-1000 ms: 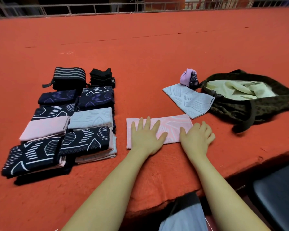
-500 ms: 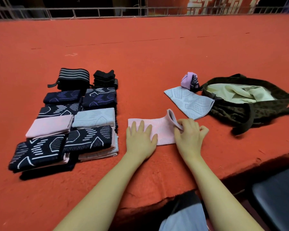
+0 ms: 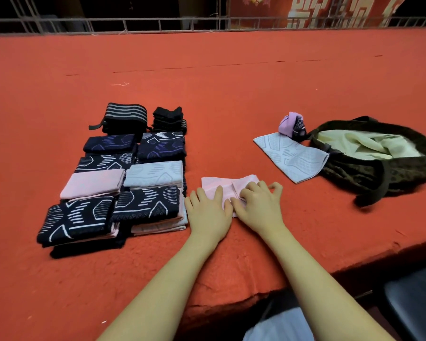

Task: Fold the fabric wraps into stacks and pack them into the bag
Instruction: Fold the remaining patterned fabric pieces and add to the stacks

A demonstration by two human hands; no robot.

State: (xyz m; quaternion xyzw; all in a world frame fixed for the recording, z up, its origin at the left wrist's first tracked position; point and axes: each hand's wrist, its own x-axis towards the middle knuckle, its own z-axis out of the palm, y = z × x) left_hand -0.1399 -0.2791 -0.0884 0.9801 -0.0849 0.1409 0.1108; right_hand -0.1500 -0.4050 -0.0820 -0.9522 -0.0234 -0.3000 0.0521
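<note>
Now, scene: a red felt-covered table (image 3: pixel 231 94) seen from above the person's own forearms; a metal railing (image 3: pixel 158 20) runs along its far edge
Pink wrap: the pink wrap (image 3: pixel 213 185) lies on the table just in front of the person, between the stacks and the bag; its right end is turned over onto the middle, so a folded flap shows under the right hand
Left hand: the left hand (image 3: pixel 208 212) lies flat on the left part of the pink wrap, fingers straight and slightly spread, pressing it down rather than gripping
Right hand: the right hand (image 3: pixel 260 205) rests on the folded-over flap, fingers bent at the knuckles with the tips down on the cloth; whether it pinches the flap or only presses it I cannot tell; the two hands touch at the thumbs
Folded stacks: the folded stacks (image 3: pixel 123 178) sit to the left in two close rows, dark patterned, pale grey and pink pieces one upon another; the nearest stack lies just beside the left hand; at the far end stand a black striped roll (image 3: pixel 127 115) and a small black pile (image 3: pixel 169 119)
Grey wrap: a pale grey wrap (image 3: pixel 290 156) lies unfolded and flat to the right, its corner touching the bag
Lilac bundle: a crumpled lilac bundle (image 3: pixel 292 124) sits just behind the grey wrap, against the bag's rim
Bag: the dark olive bag (image 3: pixel 369 173) lies open at the right, a pale yellow lining or cloth showing inside; its strap hangs over the near side
</note>
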